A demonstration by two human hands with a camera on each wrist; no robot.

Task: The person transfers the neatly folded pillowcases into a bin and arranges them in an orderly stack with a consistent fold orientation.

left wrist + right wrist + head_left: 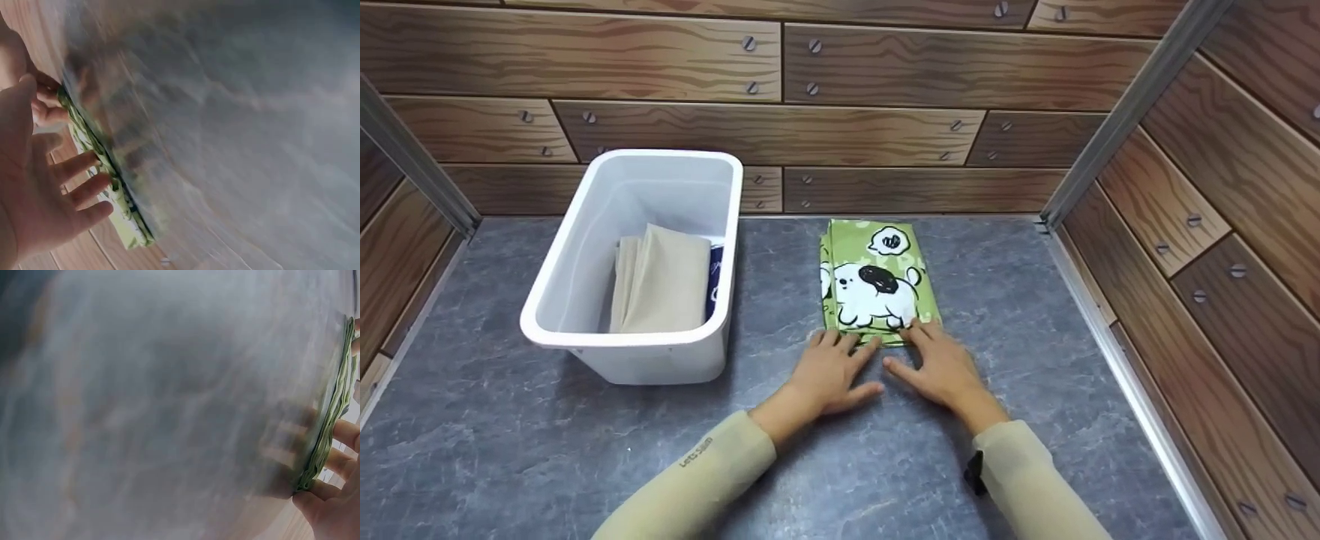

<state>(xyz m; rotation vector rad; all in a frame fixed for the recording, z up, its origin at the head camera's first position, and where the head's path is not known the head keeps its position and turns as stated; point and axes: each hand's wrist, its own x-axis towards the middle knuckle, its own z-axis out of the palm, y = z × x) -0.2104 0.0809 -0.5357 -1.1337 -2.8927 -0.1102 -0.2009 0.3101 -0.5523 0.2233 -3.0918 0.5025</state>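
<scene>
A folded green cloth (870, 281) with a white-and-black dog print lies flat on the grey floor in the head view. At its near edge, the fingertips of my left hand (823, 379) touch the left part, fingers straight and spread. My right hand (941, 367) rests its fingers on the near right corner, thumb held out toward the left hand. From the left wrist view, the layered folds of the cloth (125, 211) show beside the extended left fingers. The right wrist view has the cloth's stacked edge (329, 422) against the right fingers (340, 461).
To the left stands a white plastic bin (626, 340). Inside it are a folded beige cloth (671, 281) and a dark blue folded item (714, 281), partly hidden. Wood-patterned walls (885, 135) enclose the grey marbled surface (840, 480) at the back and sides.
</scene>
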